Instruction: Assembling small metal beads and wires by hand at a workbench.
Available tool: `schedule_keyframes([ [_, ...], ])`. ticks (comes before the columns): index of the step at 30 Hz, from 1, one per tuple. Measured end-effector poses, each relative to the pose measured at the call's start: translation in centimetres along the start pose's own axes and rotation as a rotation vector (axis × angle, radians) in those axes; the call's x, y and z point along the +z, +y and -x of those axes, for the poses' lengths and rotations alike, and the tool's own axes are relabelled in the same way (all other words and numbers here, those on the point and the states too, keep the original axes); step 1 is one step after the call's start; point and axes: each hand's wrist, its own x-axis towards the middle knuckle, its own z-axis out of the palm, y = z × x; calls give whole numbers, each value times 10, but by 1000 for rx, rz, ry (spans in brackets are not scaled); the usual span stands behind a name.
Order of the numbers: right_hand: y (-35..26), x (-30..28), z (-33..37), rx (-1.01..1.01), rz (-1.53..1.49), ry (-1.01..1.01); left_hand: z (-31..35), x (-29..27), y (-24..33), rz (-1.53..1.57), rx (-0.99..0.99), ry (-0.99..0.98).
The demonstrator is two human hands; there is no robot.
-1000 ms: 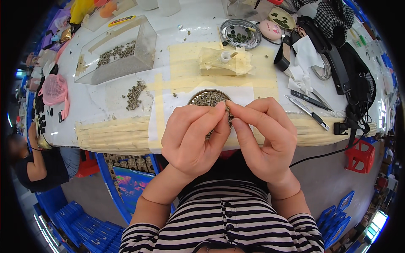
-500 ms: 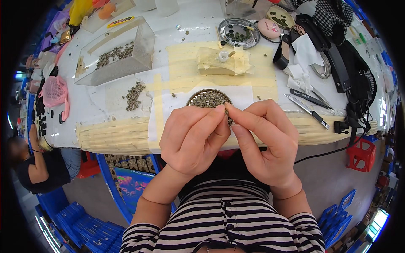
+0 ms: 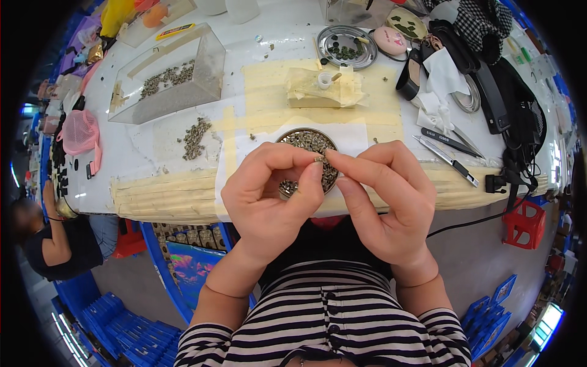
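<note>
Both of my hands meet over a round dish (image 3: pixel 304 129) filled with small metallic parts. Between the thumb and index finger of my left hand (image 3: pixel 272 189) a tiny metal part (image 3: pixel 319 159) is pinched. My right hand (image 3: pixel 391 199) is curled, its index fingertip right beside that part and its thumb lower and apart from the index finger. Whatever the right fingers grip is too small to make out. Under the dish lies a white sheet (image 3: pixel 351 136), and my hands hide some of the dish's near side.
A loose pile of small parts (image 3: pixel 195 139) lies left of the dish, near a clear box (image 3: pixel 208 73). Beyond the dish stands a tape-covered block (image 3: pixel 306 98) with a small white cup. Tweezers (image 3: pixel 451 142) and a craft knife (image 3: pixel 449 162) lie at right. A person (image 3: pixel 64 244) sits far left.
My left hand has shifted slightly left, its thumb and index finger opening into a rounder pinch. More of the dish now shows between the hands. My right hand has barely moved.
</note>
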Motion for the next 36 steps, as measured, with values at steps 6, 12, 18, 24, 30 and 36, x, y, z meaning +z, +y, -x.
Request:
schedule_keyframes([
  [6,5,0,-2,-45,-36,30,-2,-5,10,289,-301,-60],
  [12,7,6,2,6,-103,0,-3,-5,12,296,-341,-56],
  [18,8,8,5,24,-100,-7,-3,-6,13,236,-317,-68],
  [24,9,10,4,1,-77,5,-3,-5,13,213,-280,-50],
  [30,10,10,4,21,-116,-8,-4,-7,13,233,-311,-57],
  [36,10,9,3,66,-172,-28,-4,-7,13,219,-304,-54],
])
